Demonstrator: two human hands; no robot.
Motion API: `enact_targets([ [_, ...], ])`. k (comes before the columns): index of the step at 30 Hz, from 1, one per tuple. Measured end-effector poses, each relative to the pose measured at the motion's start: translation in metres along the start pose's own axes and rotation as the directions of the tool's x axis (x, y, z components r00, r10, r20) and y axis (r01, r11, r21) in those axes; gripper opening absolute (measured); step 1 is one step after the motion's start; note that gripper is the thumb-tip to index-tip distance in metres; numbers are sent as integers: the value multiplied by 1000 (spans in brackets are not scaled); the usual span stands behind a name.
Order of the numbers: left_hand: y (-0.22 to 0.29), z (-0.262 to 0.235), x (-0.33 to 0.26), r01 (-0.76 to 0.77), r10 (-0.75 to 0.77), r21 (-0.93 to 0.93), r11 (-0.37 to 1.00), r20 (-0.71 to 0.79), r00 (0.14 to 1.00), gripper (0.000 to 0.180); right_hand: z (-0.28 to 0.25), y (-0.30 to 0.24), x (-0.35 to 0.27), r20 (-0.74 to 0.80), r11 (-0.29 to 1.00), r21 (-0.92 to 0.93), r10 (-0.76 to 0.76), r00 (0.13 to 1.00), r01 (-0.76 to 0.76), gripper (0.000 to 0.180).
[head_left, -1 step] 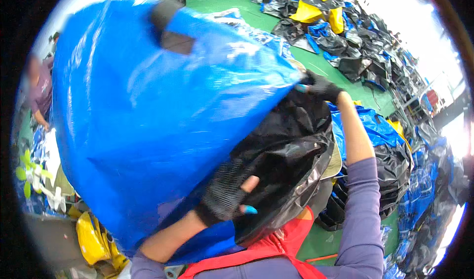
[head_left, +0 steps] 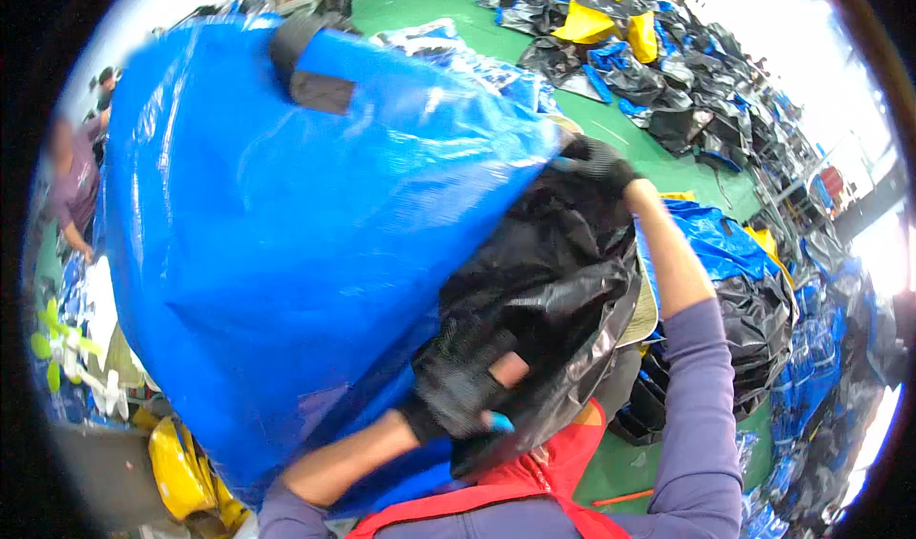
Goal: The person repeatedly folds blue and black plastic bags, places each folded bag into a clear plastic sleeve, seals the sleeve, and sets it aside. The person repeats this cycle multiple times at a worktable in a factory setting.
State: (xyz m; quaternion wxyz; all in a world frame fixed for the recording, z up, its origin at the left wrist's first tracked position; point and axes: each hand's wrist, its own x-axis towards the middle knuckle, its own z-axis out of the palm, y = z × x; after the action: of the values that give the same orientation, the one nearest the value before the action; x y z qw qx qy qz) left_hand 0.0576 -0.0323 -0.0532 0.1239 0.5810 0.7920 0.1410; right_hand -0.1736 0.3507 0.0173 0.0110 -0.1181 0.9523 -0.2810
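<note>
A large piece of glossy blue coated fabric (head_left: 315,224) spreads before me, with black coated fabric (head_left: 544,262) bunched along its right side; together they look like a big bag or cover. A dark strap (head_left: 322,93) lies on the far part of the blue. My right hand (head_left: 599,167), in a black glove, grips the far right corner where blue meets black. Lower down, my left hand (head_left: 453,382) rests on the black fabric near the blue edge. Its thumb and a finger show apart, slightly blurred; its other fingertips are hard to make out.
A heap of black, blue and yellow pieces (head_left: 658,72) covers the floor at the far right. Another blue and black bundle (head_left: 725,281) sits by my right arm. Yellow material (head_left: 181,467) lies at the lower left, near a green-bladed fan (head_left: 57,339). A person (head_left: 76,176) stands far left.
My left hand has slid right and a little toward me over the black fabric. My right hand has moved slightly left with the corner, and the blue fabric's far edge has dropped a little.
</note>
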Motion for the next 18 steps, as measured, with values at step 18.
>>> enact_targets([
  [18,-149,-28,107,137,-20,282,950,-382,924,68,103,-65,-274,-242,929,-210,253,937,-305,55],
])
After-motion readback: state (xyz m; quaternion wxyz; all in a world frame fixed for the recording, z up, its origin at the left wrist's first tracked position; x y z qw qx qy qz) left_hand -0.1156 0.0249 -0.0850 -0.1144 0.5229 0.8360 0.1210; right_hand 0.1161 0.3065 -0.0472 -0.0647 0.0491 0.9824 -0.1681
